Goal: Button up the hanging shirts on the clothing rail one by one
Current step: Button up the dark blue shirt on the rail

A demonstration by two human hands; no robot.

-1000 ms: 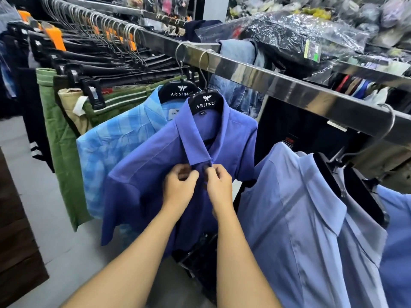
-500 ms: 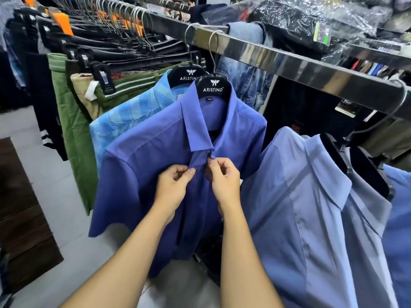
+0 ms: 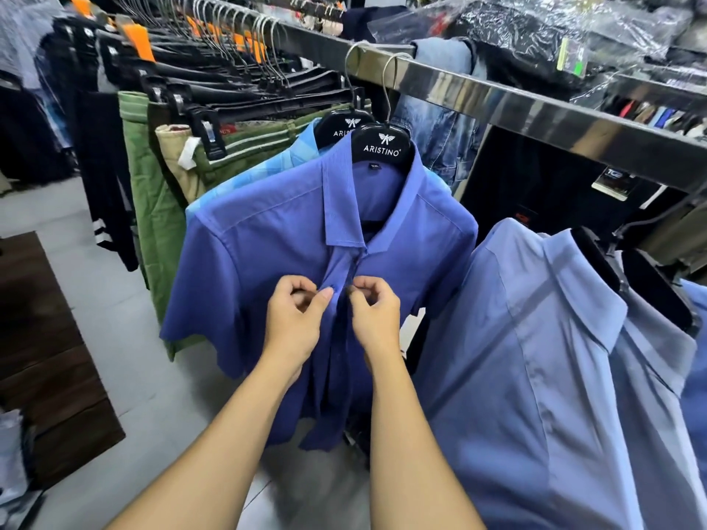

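The steel clothing rail (image 3: pixel 535 109) runs from the far left corner of the view to the right edge, where it is cut off. Near its right end hangs a pale blue shirt (image 3: pixel 535 357). Its hem and far sleeve run out of the frame, and its hanger is mostly hidden under the collar. More pale blue cloth behind it is only partly seen.

The task's shirt, a royal-blue shirt (image 3: pixel 267 239) with short sleeves, hangs at the middle of the rail, just left of the pale one. Its two front edges meet under the collar; lower down they part and a dark gap shows between them. Its hem is partly covered by the forearms.

Further left along the rail, green trousers (image 3: pixel 153 208) hang from clip hangers. A light blue checked shirt (image 3: pixel 290 162) hangs just behind the royal-blue shirt and is almost wholly hidden by it.

The left hand (image 3: pixel 294 319) pinches the left front edge between thumb and forefinger, its other fingers curled in. The right hand (image 3: pixel 377 315) pinches the facing edge in the same way. Both hands are below the collar and nearly touch.

A black hanger (image 3: pixel 382 147) marked ARISTINO carries the royal-blue shirt. The button and buttonhole are covered by the fingertips and cannot be made out.
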